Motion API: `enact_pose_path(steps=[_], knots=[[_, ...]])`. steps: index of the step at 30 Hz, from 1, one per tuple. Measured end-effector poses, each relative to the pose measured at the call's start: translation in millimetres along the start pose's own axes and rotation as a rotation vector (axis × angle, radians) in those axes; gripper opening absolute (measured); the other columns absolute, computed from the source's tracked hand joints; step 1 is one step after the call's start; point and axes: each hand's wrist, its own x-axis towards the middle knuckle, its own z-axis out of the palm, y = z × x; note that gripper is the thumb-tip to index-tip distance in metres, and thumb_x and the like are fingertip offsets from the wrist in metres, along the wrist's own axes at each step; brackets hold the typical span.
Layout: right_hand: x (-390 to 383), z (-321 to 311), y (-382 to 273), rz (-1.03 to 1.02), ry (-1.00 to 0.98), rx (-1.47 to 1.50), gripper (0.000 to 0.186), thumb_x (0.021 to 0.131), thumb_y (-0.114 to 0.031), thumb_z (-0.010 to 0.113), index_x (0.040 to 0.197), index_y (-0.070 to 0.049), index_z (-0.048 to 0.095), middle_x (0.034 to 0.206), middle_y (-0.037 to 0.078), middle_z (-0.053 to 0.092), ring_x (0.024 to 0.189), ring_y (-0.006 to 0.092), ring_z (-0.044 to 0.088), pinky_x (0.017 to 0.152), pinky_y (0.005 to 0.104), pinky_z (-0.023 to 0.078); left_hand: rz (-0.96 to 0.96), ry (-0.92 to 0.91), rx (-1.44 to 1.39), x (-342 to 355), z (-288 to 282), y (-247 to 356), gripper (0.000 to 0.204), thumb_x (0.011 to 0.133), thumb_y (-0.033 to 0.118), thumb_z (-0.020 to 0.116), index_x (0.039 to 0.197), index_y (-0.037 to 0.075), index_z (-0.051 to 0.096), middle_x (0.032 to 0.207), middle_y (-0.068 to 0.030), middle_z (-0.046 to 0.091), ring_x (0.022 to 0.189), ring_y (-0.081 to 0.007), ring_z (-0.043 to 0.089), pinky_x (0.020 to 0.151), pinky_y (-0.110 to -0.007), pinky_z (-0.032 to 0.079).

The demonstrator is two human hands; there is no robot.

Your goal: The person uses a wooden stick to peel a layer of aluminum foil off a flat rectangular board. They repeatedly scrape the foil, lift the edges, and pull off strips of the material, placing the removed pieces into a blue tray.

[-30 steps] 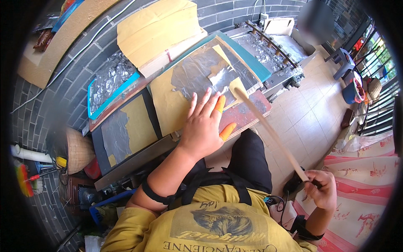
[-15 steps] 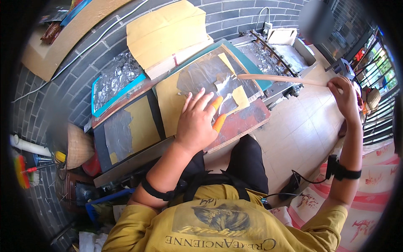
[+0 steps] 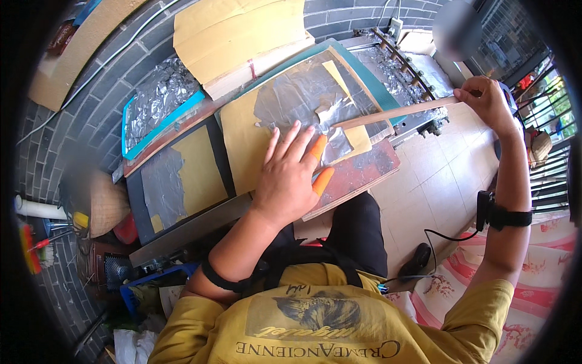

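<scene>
My left hand (image 3: 288,177) lies with fingers spread on a yellow paper sheet (image 3: 237,130), near its lower edge. Orange finger covers (image 3: 317,149) sit on two of its digits. A thin silver foil sheet (image 3: 290,97) rests on the paper, wrinkled and torn toward its right end. In my right hand (image 3: 487,108), pinched at one end, is a long flat wooden strip (image 3: 400,113). The strip slants down to the left, its far tip at the torn foil just right of my left fingertips. A wooden-edged board lies under the paper.
A turquoise-edged tray (image 3: 163,128) of crumpled foil stands at the left back, beside a paper stack (image 3: 242,42). On the near left, a dark board (image 3: 219,155) carries more foil and yellow paper. A metal frame (image 3: 403,64) littered with foil scraps is at the back right.
The strip's tip has shifted left and nearer across the torn foil, while my right hand has moved up and left. My left hand stays spread on the paper. The view has shifted slightly.
</scene>
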Motion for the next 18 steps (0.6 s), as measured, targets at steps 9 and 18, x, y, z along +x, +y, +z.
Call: enact_pose_path(steps=[9,18], knots=[[-5.7,-8.4,-7.6,0.053,-0.098,0.019,0.021,0.082,-0.021,0.071,0.079,0.0,0.068,0.071,0.01,0.065,0.06,0.0152,0.057,0.061,0.0273,0.045,0.004,0.015,-0.007,1.7,0.8,0.4,0.043,0.084,0.029,0.062,0.118,0.002,0.058,0.124,-0.0182,0.052,0.124,-0.0362,0.043,0.107,-0.052,0.024],[-16.4,-10.4,-9.3,0.044,-0.13,0.042,0.021,0.083,-0.022,0.07,0.079,-0.001,0.068,0.07,0.009,0.064,0.059,0.0144,0.057,0.058,0.0258,0.043,0.0,-0.014,-0.006,1.3,0.0,-0.6,0.045,0.085,0.03,0.058,0.12,0.001,0.056,0.125,-0.0185,0.053,0.127,-0.0346,0.04,0.11,-0.051,0.021]])
